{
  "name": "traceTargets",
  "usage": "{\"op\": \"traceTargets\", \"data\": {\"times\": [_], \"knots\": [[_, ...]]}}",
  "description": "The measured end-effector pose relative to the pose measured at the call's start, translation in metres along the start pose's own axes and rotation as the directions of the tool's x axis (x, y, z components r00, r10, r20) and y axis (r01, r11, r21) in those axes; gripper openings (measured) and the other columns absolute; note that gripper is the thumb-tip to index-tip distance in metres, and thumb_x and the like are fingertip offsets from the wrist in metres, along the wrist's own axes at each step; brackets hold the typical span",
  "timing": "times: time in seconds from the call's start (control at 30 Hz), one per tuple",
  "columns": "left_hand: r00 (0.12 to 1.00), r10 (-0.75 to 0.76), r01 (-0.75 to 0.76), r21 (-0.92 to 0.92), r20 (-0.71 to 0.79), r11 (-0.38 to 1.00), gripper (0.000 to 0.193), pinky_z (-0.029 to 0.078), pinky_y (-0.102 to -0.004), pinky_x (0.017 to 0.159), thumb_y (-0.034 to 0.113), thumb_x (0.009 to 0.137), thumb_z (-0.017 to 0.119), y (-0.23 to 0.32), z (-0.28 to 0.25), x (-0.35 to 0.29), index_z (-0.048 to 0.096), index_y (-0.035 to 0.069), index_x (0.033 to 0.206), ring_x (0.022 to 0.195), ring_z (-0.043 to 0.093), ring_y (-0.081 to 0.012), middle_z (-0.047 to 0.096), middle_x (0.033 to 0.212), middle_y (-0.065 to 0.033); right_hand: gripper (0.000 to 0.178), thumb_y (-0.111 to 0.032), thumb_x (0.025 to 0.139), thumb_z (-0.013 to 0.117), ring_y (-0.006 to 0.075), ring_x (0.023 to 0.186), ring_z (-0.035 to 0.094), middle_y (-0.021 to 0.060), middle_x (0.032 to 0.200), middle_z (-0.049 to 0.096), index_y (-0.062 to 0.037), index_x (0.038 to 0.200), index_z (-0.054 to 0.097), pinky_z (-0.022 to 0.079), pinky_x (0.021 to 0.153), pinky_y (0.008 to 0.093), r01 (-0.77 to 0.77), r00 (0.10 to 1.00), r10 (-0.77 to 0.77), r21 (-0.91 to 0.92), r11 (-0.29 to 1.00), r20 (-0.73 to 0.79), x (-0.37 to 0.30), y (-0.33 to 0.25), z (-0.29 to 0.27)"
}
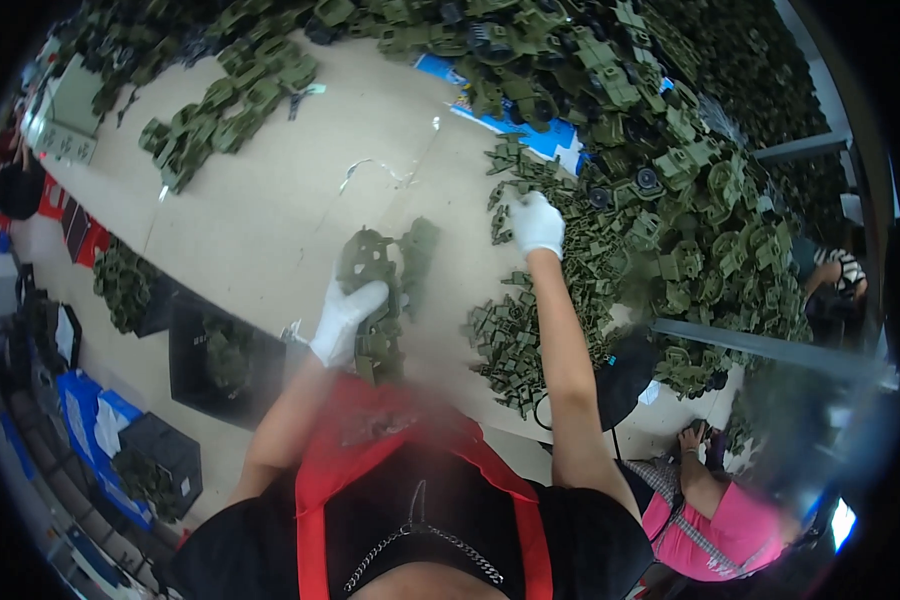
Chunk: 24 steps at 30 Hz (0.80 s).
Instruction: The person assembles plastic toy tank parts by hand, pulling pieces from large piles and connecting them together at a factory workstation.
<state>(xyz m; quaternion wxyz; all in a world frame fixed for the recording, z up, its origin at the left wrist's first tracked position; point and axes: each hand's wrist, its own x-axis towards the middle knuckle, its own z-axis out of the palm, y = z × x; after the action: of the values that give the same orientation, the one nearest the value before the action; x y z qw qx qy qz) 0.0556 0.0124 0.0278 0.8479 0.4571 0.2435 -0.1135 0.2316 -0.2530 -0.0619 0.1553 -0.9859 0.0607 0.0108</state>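
Observation:
My left hand [342,318], in a white glove, is closed around an olive-green moulded plastic toy part [368,258] near the table's front edge. The thumb lies across the part. Beside it is another long green part [420,250], blurred. Reaching farther out on the right, my right hand [537,224], also gloved in white, has its fingers curled together at the edge of a heap of small green plastic pieces [580,290]. Whatever is between those fingertips is too small to make out.
Larger green toy bodies [710,230] are piled along the right and far sides, partly over a blue printed sheet [530,130]. A row of green parts [220,115] lies far left. Black crates [215,360] stand below the left edge. A co-worker in pink [715,530] is at lower right.

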Motion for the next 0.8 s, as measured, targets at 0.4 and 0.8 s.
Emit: {"op": "traceTargets", "data": {"times": [0.4, 0.8], "knots": [[0.982, 0.139, -0.161, 0.185, 0.13, 0.969, 0.065, 0.049, -0.0307, 0.083, -0.002, 0.075, 0.065, -0.038, 0.017, -0.039, 0.04, 0.007, 0.134, 0.1, 0.055, -0.0164, 0.054, 0.116, -0.007, 0.033, -0.012, 0.081, 0.072, 0.0072, 0.063, 0.056, 0.0035, 0.083, 0.066, 0.0025, 0.109, 0.064, 0.045, 0.058, 0.0216, -0.455, 0.814, -0.207, 0.818, 0.353, 0.542, -0.191, -0.092, -0.113], [0.972, 0.078, -0.11, 0.135, 0.221, 0.985, 0.064, 0.05, -0.0311, 0.082, 0.002, 0.074, 0.067, -0.035, 0.019, -0.072, 0.04, 0.004, 0.132, 0.101, 0.055, -0.0165, 0.053, 0.115, -0.0081, 0.023, -0.027, 0.081, 0.071, 0.0301, 0.069, 0.067, 0.0162, 0.08, 0.068, -0.0065, 0.091, 0.069, 0.054, 0.064, 0.0364, 0.262, 0.962, -0.216, 0.34, 0.903, -0.168, -0.219, -0.102, -0.119]]}}
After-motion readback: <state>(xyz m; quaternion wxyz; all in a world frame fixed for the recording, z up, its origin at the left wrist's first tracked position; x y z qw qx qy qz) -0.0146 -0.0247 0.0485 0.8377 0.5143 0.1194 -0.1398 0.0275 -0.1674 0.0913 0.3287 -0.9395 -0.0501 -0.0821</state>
